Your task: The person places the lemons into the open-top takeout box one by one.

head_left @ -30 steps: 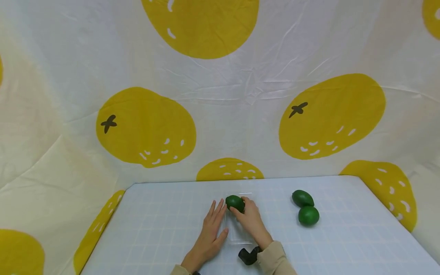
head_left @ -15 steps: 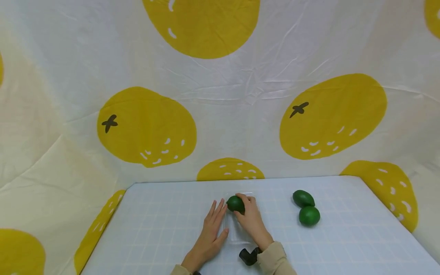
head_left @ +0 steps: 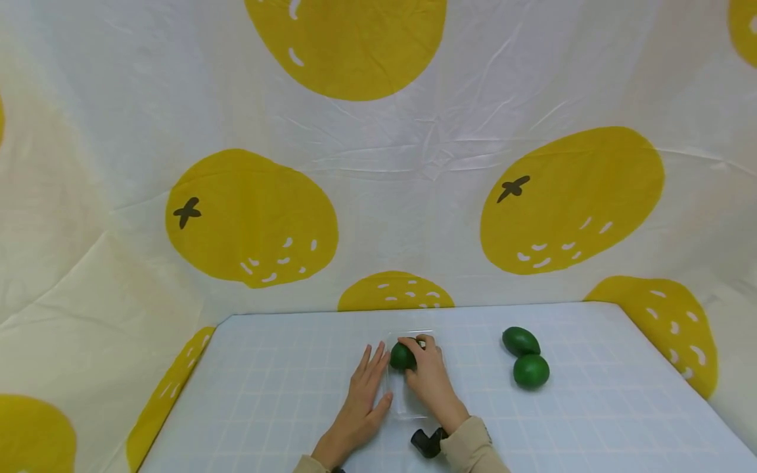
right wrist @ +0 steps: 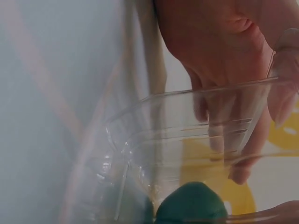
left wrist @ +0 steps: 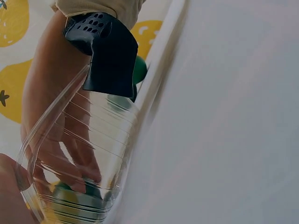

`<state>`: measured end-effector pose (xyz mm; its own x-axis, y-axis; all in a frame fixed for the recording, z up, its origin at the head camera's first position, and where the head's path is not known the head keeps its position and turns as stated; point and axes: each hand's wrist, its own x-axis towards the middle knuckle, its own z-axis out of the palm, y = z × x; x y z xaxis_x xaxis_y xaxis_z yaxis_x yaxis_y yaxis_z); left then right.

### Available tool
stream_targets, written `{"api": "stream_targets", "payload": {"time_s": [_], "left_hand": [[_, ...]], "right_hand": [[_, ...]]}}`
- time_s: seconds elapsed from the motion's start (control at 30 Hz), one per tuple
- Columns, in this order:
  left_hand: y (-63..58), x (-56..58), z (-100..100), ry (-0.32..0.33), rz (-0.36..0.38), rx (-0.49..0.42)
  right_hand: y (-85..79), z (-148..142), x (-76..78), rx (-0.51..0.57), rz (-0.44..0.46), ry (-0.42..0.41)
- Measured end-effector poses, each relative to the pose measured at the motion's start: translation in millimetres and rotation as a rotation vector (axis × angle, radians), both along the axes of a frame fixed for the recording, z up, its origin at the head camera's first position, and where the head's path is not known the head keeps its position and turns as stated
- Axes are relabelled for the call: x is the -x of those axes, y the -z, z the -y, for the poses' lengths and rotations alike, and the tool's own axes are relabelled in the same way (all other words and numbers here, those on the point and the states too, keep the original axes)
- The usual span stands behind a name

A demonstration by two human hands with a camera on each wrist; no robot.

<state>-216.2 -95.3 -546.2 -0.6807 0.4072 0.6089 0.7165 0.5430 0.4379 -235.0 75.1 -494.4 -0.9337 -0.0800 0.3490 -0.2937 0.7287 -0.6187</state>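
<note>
A clear plastic box (head_left: 408, 404) lies in front of me on the table. In its far end is a green lime (head_left: 402, 357), which my right hand (head_left: 430, 381) grips from the right with curled fingers, partly hiding it. My left hand (head_left: 362, 397) lies along the box's left side, fingers straight and spread, thumb at the near left wall. Through the box wall in the left wrist view, the right fingers (left wrist: 70, 168) reach down to the lime (left wrist: 77, 200). The lime (right wrist: 191, 205) also shows low in the right wrist view.
Two more limes (head_left: 521, 341) (head_left: 531, 372) lie touching each other on the table, right of the box. A black wrist camera mount (head_left: 427, 443) sits under the right wrist. Behind the pale checked table (head_left: 284, 368) hangs a fruit-print cloth (head_left: 408, 223).
The right fingers have shifted over the lime, and the lime has turned and moved slightly nearer within the box. My left hand and the two other limes have stayed put.
</note>
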Motion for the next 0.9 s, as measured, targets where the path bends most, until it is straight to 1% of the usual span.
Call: {"api": "stream_targets", "payload": {"time_s": [0.13, 0.23, 0.4, 0.63, 0.9], "left_hand": [[-0.5, -0.9, -0.4, 0.0, -0.004, 0.008], [-1.0, -1.2, -0.6, -0.002, 0.003, 0.015], [-2.6, -2.1, -0.3, -0.006, 0.027, 0.022], [-2.3, -2.3, 0.1, -0.01, 0.02, 0.018], [-3.1, -3.2, -0.4, -0.004, 0.058, 0.015]], "right_hand": [[-3.0, 0.5, -2.5, -0.026, 0.007, 0.031], [-4.4, 0.1, -3.5, -0.039, 0.007, 0.038], [-7.0, -0.4, -5.2, -0.043, 0.016, 0.03], [-16.2, 0.2, -8.8, -0.035, 0.043, 0.025], [-27.6, -1.4, -16.1, -0.03, 0.07, 0.005]]}}
